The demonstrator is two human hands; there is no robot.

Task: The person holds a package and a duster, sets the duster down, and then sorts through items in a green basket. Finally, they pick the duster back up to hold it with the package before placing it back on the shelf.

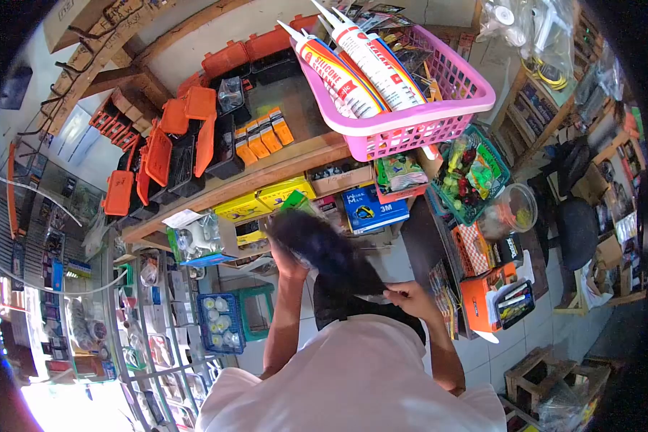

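A dark, motion-blurred bundle, which looks like a black plastic bag, is held in front of my body. My left hand grips its upper left side, and most of those fingers are hidden behind it. Lower down, my right hand is closed in a pinch at the bundle's narrow right end. What the bundle contains cannot be made out. Just beyond it, on the shelf, are yellow boxes and a blue 3M box.
A pink basket with sealant tubes stands on the wooden shelf. Orange-lidded bins line its left. To the right are a green basket and a clear tub. A blue crate sits low at left.
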